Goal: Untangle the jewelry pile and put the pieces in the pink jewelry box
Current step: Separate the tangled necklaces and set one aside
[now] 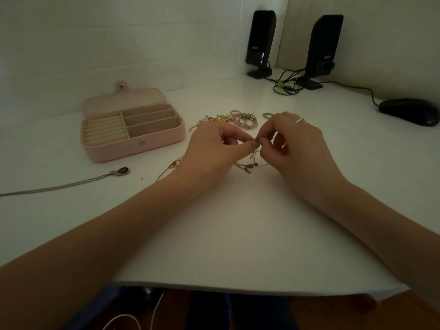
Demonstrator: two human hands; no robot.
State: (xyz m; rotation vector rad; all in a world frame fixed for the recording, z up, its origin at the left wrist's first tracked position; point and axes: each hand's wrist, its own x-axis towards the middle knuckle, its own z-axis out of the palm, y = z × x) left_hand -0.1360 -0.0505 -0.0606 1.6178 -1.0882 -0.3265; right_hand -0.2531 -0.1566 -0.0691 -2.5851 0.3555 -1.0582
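Observation:
My left hand and my right hand meet over the white desk, both pinching a thin tangled chain that hangs from the fingertips down to the desk. Behind the hands lies the jewelry pile of gold and pink beaded pieces and rings. The pink jewelry box stands open at the left, its compartments showing nothing inside. A silver necklace with a dark oval pendant lies stretched out in front of the box. A gold chain shows under my left wrist.
Two black speakers with tangled cables stand at the back right. A black mouse sits at the far right. The desk's front edge is near my body; a wall runs behind the box.

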